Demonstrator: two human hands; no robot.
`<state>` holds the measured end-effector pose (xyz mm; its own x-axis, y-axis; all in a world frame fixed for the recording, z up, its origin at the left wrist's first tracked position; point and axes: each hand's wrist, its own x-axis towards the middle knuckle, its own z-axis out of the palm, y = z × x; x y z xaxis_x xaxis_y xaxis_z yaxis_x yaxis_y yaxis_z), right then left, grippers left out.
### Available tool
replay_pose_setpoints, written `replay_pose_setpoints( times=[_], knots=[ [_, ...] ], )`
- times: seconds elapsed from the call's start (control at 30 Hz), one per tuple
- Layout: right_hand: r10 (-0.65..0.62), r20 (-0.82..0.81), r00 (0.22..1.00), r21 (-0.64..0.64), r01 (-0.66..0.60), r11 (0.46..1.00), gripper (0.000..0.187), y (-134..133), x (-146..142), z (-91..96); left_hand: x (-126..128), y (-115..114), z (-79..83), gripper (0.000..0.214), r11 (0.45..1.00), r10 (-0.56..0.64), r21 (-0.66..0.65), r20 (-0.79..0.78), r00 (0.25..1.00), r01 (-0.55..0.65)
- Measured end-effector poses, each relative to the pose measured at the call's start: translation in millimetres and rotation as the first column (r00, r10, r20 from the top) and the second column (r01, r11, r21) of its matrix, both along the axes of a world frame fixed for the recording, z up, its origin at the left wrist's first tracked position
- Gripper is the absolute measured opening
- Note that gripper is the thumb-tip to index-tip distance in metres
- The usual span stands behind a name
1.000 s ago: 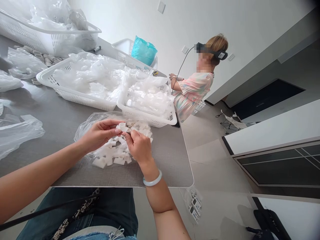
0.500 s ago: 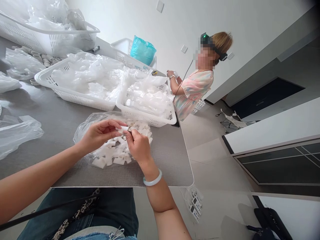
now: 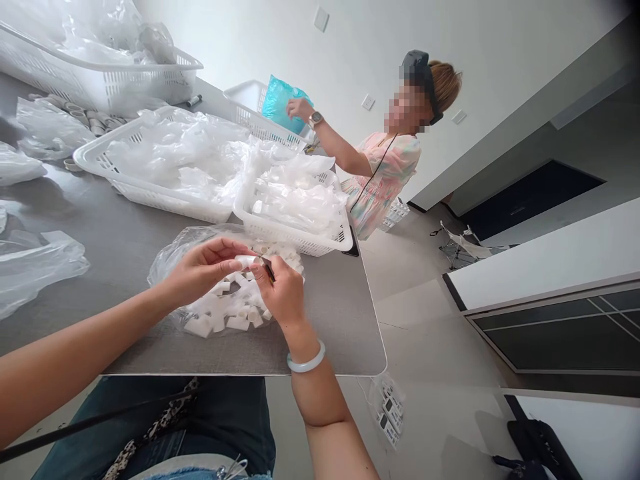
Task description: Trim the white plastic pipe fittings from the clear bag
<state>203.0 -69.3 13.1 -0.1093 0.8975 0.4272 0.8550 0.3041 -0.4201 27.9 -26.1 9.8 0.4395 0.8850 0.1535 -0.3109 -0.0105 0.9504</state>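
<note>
My left hand [image 3: 203, 270] pinches a white plastic pipe fitting [image 3: 245, 261] between thumb and fingers, just above a spread of similar parts. My right hand [image 3: 280, 287] is closed around a small dark knife-like tool [image 3: 269, 269]; its exact kind is partly hidden by the fingers. That hand's thumb meets the near end of the fitting, and the tool lies close beside that end. Beneath both hands, many white pipe fittings [image 3: 239, 323] lie on a clear plastic bag [image 3: 167, 257] on the grey table [image 3: 330, 327].
Beyond my hands stand a small white basket [image 3: 295, 237] and a longer basket [image 3: 170, 203], both full of clear bags. Grey pipe pieces [image 3: 95, 123] lie at the far left. Across the table a co-worker [image 3: 383, 173] reaches to a teal bag [image 3: 280, 103].
My right hand has turned slightly, so more of the dark tool shows beside the fitting. The co-worker's hand has moved left onto the teal bag.
</note>
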Motion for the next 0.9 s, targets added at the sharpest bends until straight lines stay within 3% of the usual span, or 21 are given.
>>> replay_pose_setpoints(
  times=[0.23, 0.6, 0.9],
  knots=[
    [0.024, 0.227, 0.974, 0.059, -0.039, 0.998, 0.051, 1.4, -0.2, -1.9, -0.5, 1.8, 0.8, 0.022, 0.998, -0.024, -0.059, 0.017, 1.000, 0.025],
    [0.009, 0.260, 0.966, 0.072, -0.028, 0.997, 0.058, 2.1, -0.6, -2.4, -4.2, 2.4, 3.1, 0.031, 0.991, 0.067, 0.122, -0.158, 0.985, -0.048],
    [-0.018, 0.263, 0.965, 0.086, -0.004, 0.996, 0.059, 3.2, -2.6, -7.1, -1.7, 3.3, 3.2, 0.037, 0.992, 0.114, 0.069, -0.188, 0.975, -0.103]
  ],
)
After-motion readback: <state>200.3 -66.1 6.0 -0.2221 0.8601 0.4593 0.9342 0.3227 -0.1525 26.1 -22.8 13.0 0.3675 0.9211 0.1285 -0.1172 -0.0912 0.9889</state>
